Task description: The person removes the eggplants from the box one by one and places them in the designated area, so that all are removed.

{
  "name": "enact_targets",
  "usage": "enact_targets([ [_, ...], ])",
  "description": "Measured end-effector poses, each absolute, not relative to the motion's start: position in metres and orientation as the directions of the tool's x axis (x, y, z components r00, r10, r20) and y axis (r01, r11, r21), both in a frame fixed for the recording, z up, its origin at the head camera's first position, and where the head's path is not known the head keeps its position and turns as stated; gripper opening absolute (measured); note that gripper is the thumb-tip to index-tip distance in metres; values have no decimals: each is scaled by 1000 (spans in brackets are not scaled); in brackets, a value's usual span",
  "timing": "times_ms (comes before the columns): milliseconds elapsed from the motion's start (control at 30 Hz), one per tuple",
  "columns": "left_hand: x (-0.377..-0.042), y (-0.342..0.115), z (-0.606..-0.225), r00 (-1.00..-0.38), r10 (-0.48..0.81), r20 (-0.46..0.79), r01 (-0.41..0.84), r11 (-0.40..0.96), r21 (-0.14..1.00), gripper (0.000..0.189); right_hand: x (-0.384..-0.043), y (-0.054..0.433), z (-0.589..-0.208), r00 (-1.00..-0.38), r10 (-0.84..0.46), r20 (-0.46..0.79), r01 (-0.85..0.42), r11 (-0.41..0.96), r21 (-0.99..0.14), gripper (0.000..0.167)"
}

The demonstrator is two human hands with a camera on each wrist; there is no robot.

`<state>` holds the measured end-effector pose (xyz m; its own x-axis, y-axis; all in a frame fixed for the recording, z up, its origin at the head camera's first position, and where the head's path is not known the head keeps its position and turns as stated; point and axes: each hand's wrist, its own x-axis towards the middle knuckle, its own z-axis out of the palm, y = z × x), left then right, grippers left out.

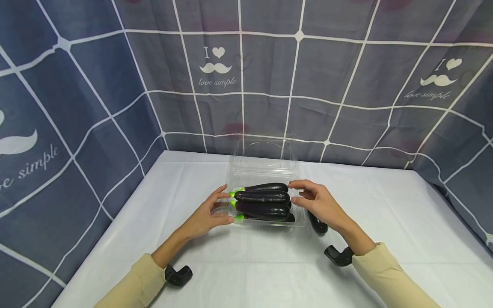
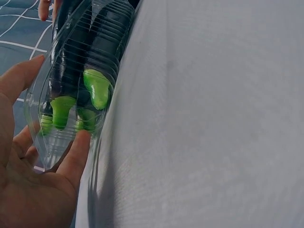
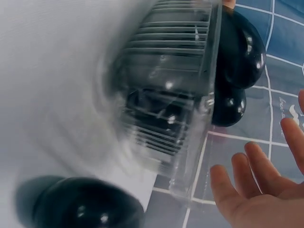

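Several dark purple eggplants point(image 1: 262, 210) with green stem ends are piled in a clear plastic clamshell box point(image 1: 302, 217), its lid point(image 1: 265, 161) raised behind. At the box's left end is my left hand point(image 1: 206, 217), fingers spread around the stem ends. The left wrist view shows its thumb point(image 2: 76, 159) against the ribbed clear wall, near the green caps point(image 2: 97, 88). My right hand point(image 1: 319, 202) is at the opposite end, fingertips right by the eggplants' rounded ends point(image 3: 244, 47), holding nothing. Another eggplant point(image 1: 318, 223) lies outside the box, partly below the right hand.
A white cloth point(image 1: 246, 273) covers the table. Dark grey-blue curtains point(image 1: 269, 64) with white grid lines hang behind it and along both sides. Each wrist wears a black device, such as the left one point(image 1: 179, 276), below a beige sleeve point(image 1: 135, 280).
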<state>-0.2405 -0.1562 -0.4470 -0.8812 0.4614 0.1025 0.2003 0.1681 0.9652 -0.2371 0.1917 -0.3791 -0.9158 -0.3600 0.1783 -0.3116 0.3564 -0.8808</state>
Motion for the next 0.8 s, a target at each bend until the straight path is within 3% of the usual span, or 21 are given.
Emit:
enact_targets([
  [200,-241,-156,-447,-882,462,97,201,183,962,63,-242,181,-381,-891,-417,181,-323,301,-897,37],
  [800,-241,-155,-447,-888,449,100,204,190,960,63,-263,146,-380,-877,-458,142,-322,342,-883,39],
])
